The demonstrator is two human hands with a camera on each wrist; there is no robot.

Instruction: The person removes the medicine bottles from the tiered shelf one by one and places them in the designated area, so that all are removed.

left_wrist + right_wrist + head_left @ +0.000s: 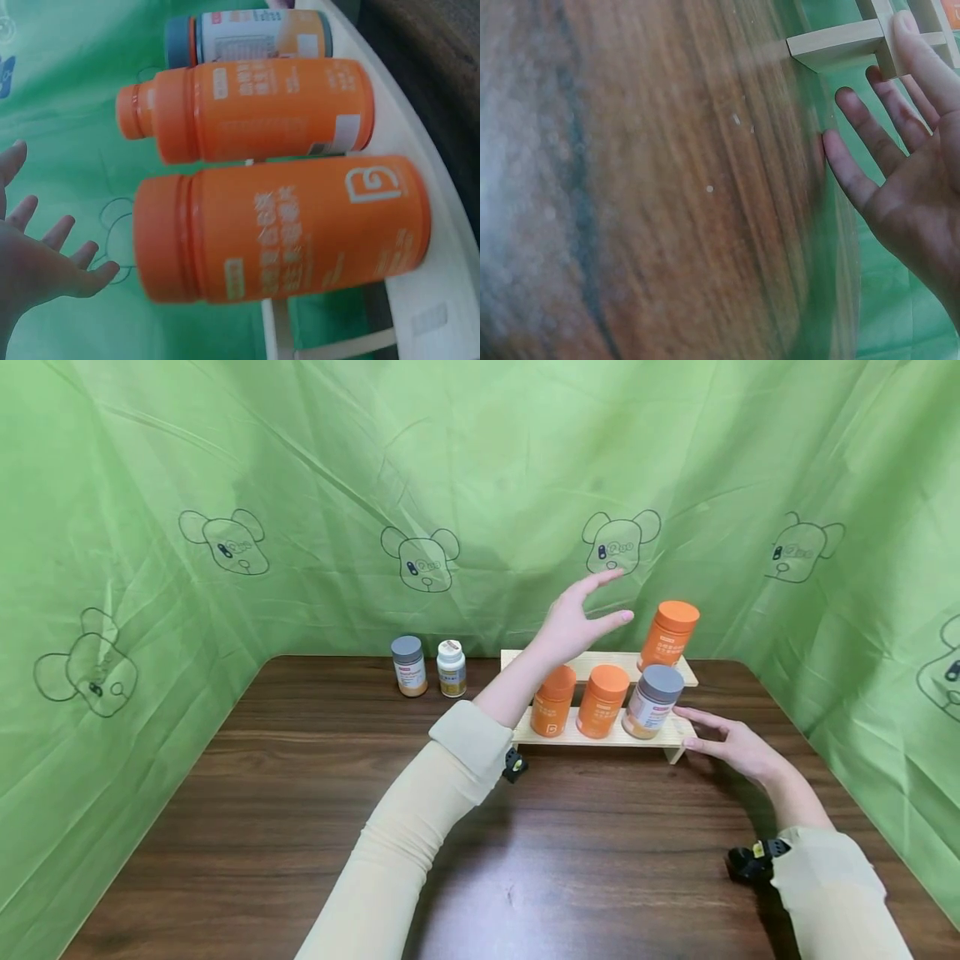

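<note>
The left hand [573, 622] hovers with fingers spread, holding nothing, at nine o'clock of the tall orange plastic bottle [668, 634] on the upper step of the pale wooden rack [600, 737]. The right hand [731, 743], fingers straight, touches the rack's three o'clock end. The bottle looks light, rigid and smooth; it is best gripped round its body.

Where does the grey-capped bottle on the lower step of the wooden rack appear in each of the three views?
Head: grey-capped bottle at the right end of the lower step, beside the right hand.
Left wrist: top centre, lying sideways in the picture.
Right wrist: not in it.
Shared landmark: the wooden rack.
</note>
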